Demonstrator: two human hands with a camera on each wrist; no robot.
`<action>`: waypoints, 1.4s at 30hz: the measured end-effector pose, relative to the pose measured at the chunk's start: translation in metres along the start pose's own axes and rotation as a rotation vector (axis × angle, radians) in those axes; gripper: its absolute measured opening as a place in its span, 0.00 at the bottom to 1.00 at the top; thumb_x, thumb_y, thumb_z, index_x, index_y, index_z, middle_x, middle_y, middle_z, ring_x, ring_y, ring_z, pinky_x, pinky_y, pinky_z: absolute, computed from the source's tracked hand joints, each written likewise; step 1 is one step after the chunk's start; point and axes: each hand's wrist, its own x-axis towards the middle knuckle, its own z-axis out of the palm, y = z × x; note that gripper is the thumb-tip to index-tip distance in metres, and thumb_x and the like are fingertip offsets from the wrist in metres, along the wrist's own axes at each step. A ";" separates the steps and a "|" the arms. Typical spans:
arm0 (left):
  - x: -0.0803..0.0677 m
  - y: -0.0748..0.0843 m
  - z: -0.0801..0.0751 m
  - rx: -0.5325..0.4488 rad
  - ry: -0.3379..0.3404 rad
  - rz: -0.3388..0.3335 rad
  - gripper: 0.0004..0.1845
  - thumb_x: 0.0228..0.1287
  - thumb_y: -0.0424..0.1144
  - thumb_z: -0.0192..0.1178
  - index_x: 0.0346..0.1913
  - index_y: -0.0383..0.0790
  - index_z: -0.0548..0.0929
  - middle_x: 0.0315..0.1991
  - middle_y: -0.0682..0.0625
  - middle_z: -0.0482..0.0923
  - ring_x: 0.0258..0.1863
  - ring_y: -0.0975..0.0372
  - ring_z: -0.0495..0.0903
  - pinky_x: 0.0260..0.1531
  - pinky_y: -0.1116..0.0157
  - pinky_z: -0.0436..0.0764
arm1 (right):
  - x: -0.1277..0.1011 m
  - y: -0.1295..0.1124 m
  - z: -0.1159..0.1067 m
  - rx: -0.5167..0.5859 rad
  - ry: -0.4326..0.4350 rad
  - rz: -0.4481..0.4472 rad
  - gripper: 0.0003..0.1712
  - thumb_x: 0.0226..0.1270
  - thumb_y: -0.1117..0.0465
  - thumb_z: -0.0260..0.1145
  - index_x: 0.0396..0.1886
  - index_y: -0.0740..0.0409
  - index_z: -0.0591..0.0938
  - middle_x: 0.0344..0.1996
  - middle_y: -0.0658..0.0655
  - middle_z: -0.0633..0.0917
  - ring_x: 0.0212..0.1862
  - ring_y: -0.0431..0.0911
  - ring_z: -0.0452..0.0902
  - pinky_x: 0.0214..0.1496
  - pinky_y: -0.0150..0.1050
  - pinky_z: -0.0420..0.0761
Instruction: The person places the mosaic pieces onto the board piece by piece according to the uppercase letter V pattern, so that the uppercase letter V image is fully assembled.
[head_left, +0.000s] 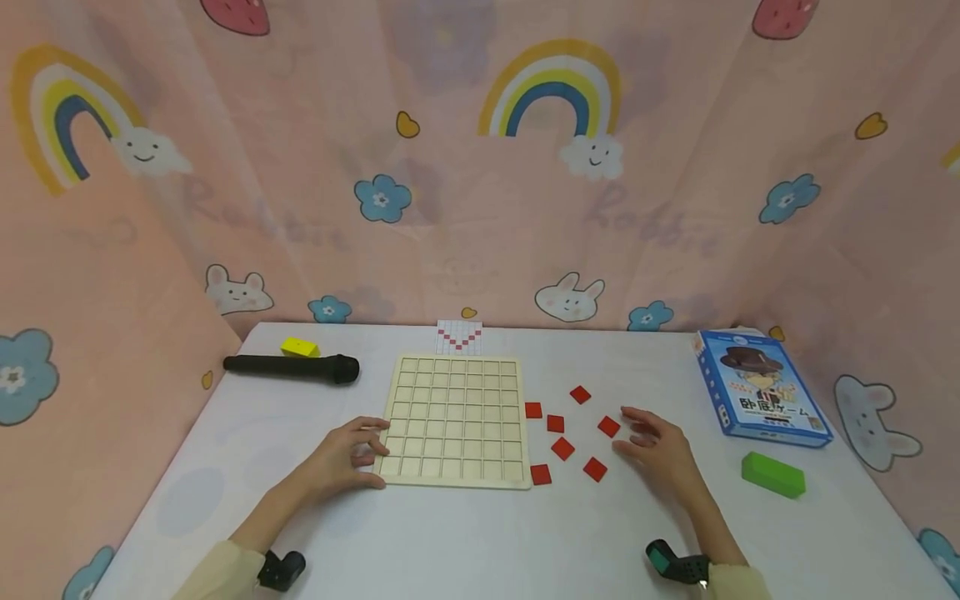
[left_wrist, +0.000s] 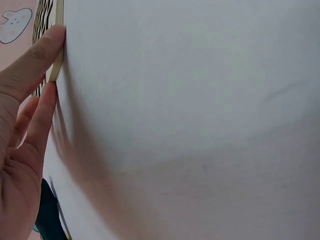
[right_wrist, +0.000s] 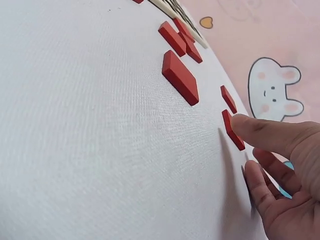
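My left hand (head_left: 345, 457) rests at the near left corner of a pale wooden grid board (head_left: 453, 482), fingertips along its left edge and thumb at the corner. In the left wrist view, the thumb and a finger touch the board's side (left_wrist: 58, 65). The board's squares hold nothing. Several small red square tiles (head_left: 562, 449) lie scattered just right of it. My right hand (head_left: 663, 454) hovers beside them with fingers loosely bent and nothing held. In the right wrist view its thumb overlaps the nearest red tile (right_wrist: 229, 131).
Behind the board stands a small card (head_left: 460, 337) with a red V-shaped pattern on a grid. A black microphone (head_left: 292, 367) and a yellow block (head_left: 300, 347) lie at the far left. On the right are a blue game box (head_left: 763, 387) and a green block (head_left: 773, 475).
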 end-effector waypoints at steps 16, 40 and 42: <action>0.002 0.003 0.001 -0.038 0.003 -0.102 0.18 0.37 0.31 0.78 0.34 0.38 0.82 0.61 0.40 0.68 0.60 0.41 0.69 0.42 0.72 0.80 | 0.012 0.005 0.002 -0.062 0.072 -0.050 0.22 0.61 0.58 0.70 0.53 0.62 0.80 0.47 0.63 0.82 0.45 0.52 0.77 0.43 0.24 0.77; 0.007 0.008 0.002 -0.006 0.025 -0.166 0.19 0.34 0.30 0.79 0.31 0.40 0.82 0.60 0.42 0.69 0.58 0.44 0.70 0.41 0.73 0.81 | 0.004 0.014 -0.008 0.025 0.063 -0.090 0.22 0.66 0.62 0.65 0.58 0.64 0.77 0.52 0.65 0.81 0.52 0.55 0.79 0.46 0.16 0.72; 0.007 0.008 0.002 -0.006 0.029 -0.175 0.18 0.33 0.30 0.79 0.31 0.40 0.82 0.60 0.43 0.69 0.59 0.44 0.70 0.42 0.72 0.81 | 0.004 0.011 -0.008 0.041 0.058 -0.072 0.22 0.66 0.62 0.65 0.59 0.64 0.76 0.53 0.65 0.81 0.53 0.54 0.79 0.46 0.15 0.72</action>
